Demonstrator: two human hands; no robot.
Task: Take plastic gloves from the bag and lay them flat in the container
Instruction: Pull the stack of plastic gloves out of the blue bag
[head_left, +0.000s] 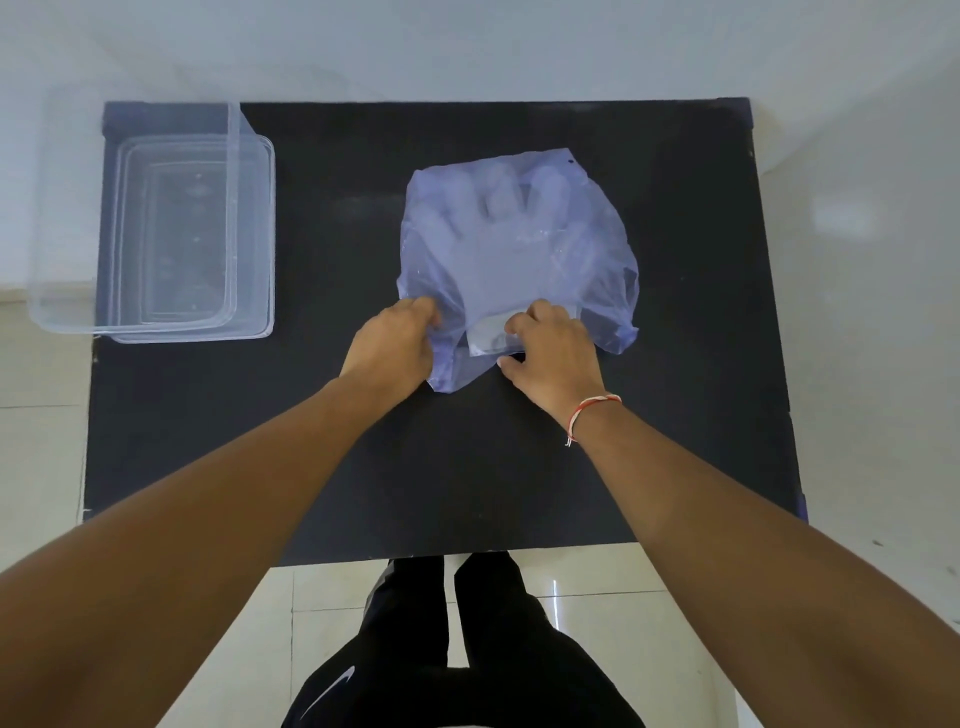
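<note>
A thin bluish plastic bag (587, 249) lies flat on the black table (467, 467), mouth toward me. Through it shows a stack of clear plastic gloves (493, 244), fingers pointing away. My left hand (395, 348) pinches the bag's left mouth edge. My right hand (550, 353) grips the glove cuffs at the bag's opening, fingers curled around them. A clear rectangular container (249, 312) stands with nothing visible inside at the table's far left, partly overhanging the left edge.
The black table's near edge is just in front of my legs, and its right edge lies past the bag. White tiled floor and a pale wall surround the table.
</note>
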